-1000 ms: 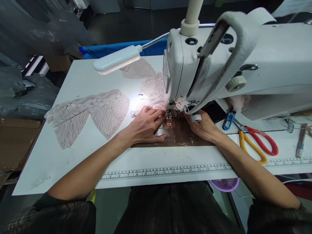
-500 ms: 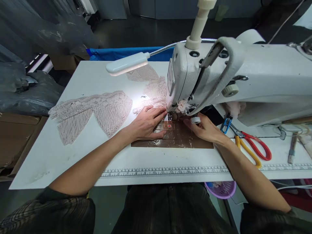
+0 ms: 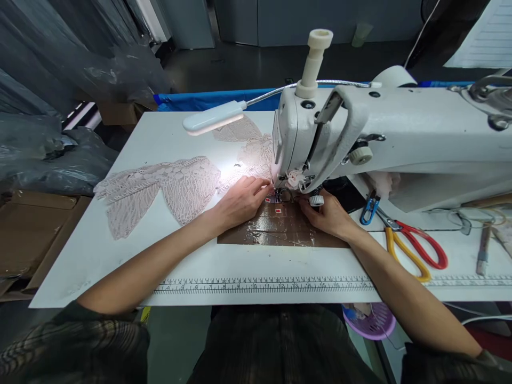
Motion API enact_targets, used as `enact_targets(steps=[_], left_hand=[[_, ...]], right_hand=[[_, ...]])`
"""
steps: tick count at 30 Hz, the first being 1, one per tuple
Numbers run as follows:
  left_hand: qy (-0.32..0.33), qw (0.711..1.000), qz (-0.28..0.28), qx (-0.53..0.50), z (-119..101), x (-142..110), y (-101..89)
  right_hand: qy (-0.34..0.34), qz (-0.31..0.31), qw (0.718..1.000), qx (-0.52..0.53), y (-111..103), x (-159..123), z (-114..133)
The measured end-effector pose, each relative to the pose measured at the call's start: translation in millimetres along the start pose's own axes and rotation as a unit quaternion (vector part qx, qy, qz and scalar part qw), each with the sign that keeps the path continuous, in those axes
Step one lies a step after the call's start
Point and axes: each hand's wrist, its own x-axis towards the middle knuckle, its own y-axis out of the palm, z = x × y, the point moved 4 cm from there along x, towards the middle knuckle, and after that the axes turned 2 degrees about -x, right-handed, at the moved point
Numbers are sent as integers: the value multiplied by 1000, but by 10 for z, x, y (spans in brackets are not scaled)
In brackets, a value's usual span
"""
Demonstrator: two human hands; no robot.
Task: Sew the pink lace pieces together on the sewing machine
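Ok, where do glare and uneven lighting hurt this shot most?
In the head view, a patch of the table beside the lace is nearly burnt out near the lamp; also in the head view, shiny streaks of glare break up the brown sheet; in the head view's left background, the crumpled plastic sits in dim light.

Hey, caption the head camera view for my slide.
Left hand and right hand flank the presser foot of a sewing machine, pale lace beside the left.
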Motion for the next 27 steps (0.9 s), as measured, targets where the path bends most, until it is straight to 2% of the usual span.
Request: enact_targets(steps=[3, 5, 8, 13, 20, 24, 27], left_hand=[[62, 997, 47, -22, 129, 169, 85], [63, 996, 54, -19, 227, 249, 90], [7, 999, 49, -3, 332, 260, 37], [-90, 994, 57, 19, 420, 105, -51], [-160, 976, 95, -112, 580, 28, -51], [-220, 956, 60, -186, 652, 25, -77], [-259, 929, 51, -258, 672, 0, -98]], right_hand=[[1, 2, 1000, -2, 16, -8, -31], [-5, 6, 1000, 0, 26, -15, -42], [-24, 1, 1000, 8, 28, -18, -30], [-42, -3, 999, -3, 43, -18, -10], [-55, -9, 998, -29, 84, -26, -42], [-54, -10, 998, -32, 99, -29, -45], [-57, -17, 998, -32, 102, -33, -35]])
